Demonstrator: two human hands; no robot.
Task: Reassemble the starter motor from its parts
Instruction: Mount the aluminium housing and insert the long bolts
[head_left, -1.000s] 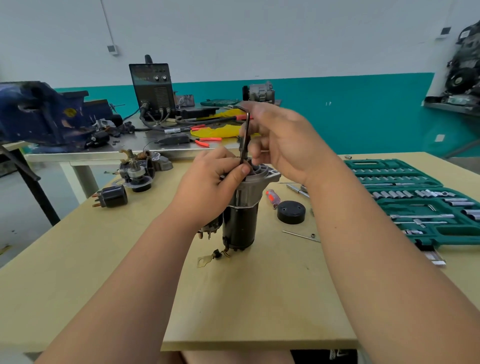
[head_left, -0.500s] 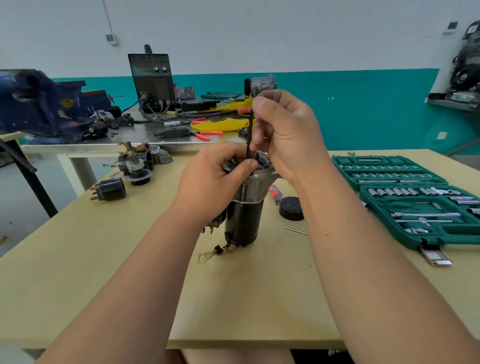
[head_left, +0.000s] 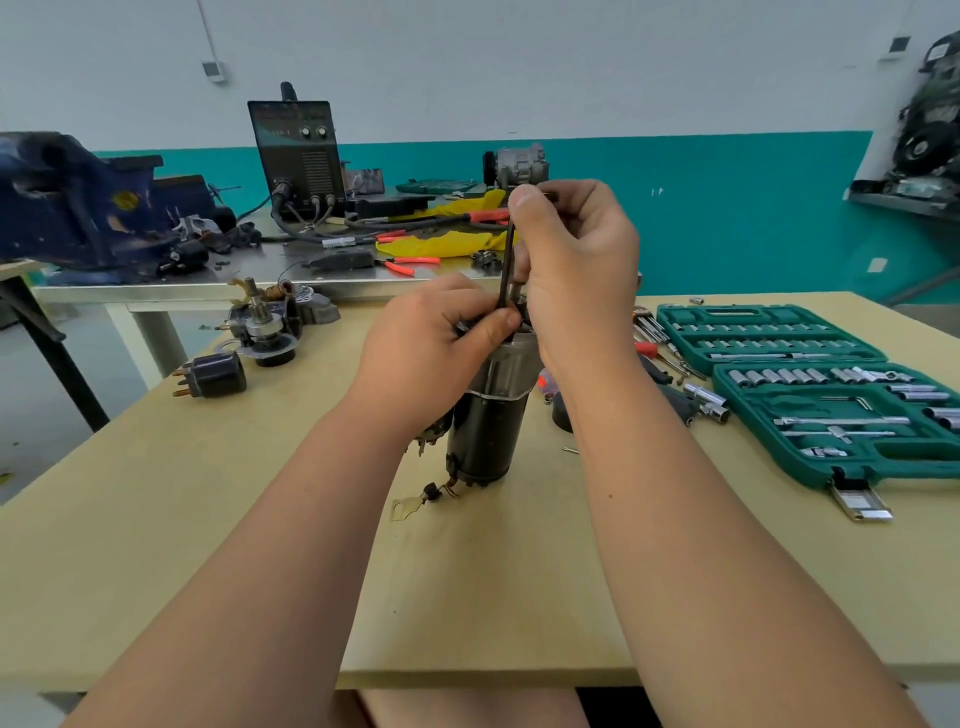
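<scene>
The starter motor (head_left: 485, 431) stands upright in the middle of the wooden table (head_left: 156, 545), black body below, grey cast housing on top. My left hand (head_left: 426, 353) grips the top of the housing, thumb at its rim. My right hand (head_left: 576, 270) pinches the bent top of a thin dark hex key (head_left: 505, 270) that stands upright with its lower end at the housing top. A brass terminal tab (head_left: 405, 506) on a short lead lies at the motor's foot. What sits under the key tip is hidden by my fingers.
A black solenoid (head_left: 215, 375) and a loose end assembly (head_left: 265, 325) lie at the back left. An open green socket set (head_left: 831, 389) fills the right side, with loose sockets (head_left: 706, 402) and a black cap (head_left: 561, 413) beside the motor. A metal bench (head_left: 156, 288) with a blue vise (head_left: 67, 208) stands behind.
My right hand has lifted slightly with the hex key and turned at the housing top. The left hand keeps its grip. The view has tilted down a little.
</scene>
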